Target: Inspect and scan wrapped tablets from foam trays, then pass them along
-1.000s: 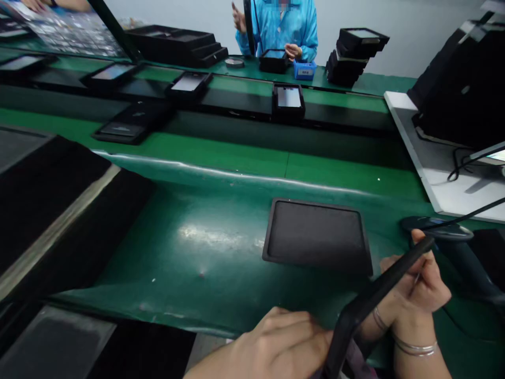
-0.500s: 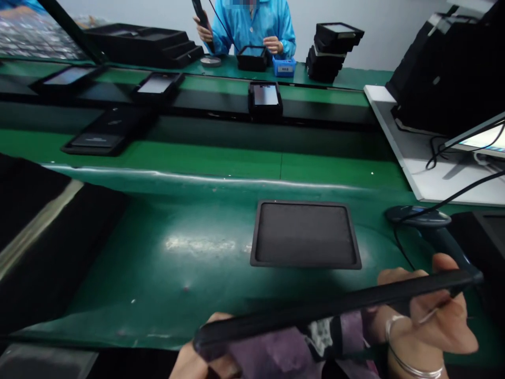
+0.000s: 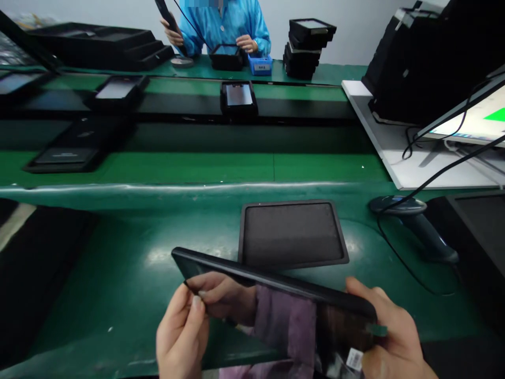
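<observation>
A black glossy tablet [image 3: 292, 316] is held tilted over the near edge of the green bench, its screen mirroring a hand and a purple sleeve. My left hand [image 3: 182, 337] pinches its lower left corner between thumb and fingers. My right hand [image 3: 389, 337] grips its right end, where a small green tab and a white label show. Just beyond the tablet a shallow black tray [image 3: 292, 232] lies flat on the bench.
A handheld scanner [image 3: 414, 223] with its cable lies right of the tray. At right is a white shelf [image 3: 390, 152] with a lit monitor [image 3: 469, 118]. Black trays with devices [image 3: 238, 97] ride the far belt. A person in a blue coat [image 3: 224, 23] works opposite, beside stacked trays [image 3: 307, 47].
The tablet has swung from edge-on to screen facing me and shifted left. My left hand moved up to its left corner; my right hand now grips the right end lower in view.
</observation>
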The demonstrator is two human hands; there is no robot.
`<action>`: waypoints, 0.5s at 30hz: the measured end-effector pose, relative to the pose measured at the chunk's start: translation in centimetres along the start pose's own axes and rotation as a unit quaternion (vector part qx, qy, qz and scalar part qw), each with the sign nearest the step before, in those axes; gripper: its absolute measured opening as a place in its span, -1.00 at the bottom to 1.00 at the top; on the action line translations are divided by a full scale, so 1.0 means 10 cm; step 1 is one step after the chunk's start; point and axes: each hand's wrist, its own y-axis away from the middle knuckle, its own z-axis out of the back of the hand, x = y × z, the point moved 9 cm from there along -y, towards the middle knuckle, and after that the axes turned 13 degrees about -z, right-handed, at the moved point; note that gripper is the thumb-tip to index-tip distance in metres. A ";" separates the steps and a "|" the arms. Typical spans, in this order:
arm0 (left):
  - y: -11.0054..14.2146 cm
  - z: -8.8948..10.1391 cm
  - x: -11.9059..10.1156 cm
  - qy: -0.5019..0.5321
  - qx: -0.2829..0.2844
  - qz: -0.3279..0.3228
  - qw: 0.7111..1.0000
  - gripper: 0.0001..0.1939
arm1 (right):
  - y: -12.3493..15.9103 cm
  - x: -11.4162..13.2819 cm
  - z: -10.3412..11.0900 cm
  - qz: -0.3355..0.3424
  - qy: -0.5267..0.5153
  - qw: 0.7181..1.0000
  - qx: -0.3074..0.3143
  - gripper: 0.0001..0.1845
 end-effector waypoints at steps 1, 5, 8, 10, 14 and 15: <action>-0.01 -0.01 0.05 0.007 0.006 0.014 1.000 -0.56 | -0.03 0.03 -0.07 0.009 -0.010 0.999 0.029 -0.47; -0.04 -0.08 0.15 0.011 0.018 0.046 0.999 -0.55 | -0.06 0.01 -0.22 0.011 -0.087 0.991 0.100 -0.40; -0.06 -0.04 0.20 0.015 -0.021 0.068 0.997 -0.46 | -0.05 -0.02 -0.29 -0.026 -0.127 0.983 0.131 -0.38; -0.04 -0.04 0.23 0.016 -0.028 0.097 0.995 -0.35 | -0.02 -0.05 -0.32 -0.083 -0.156 0.975 0.137 -0.39; 0.06 -0.24 0.13 -0.004 0.050 0.132 0.990 -0.15 | 0.08 -0.12 -0.31 -0.182 -0.181 0.959 0.116 -0.29; 0.08 -0.29 0.08 -0.012 0.063 0.135 0.989 -0.14 | 0.09 -0.12 -0.29 -0.185 -0.174 0.961 0.107 -0.27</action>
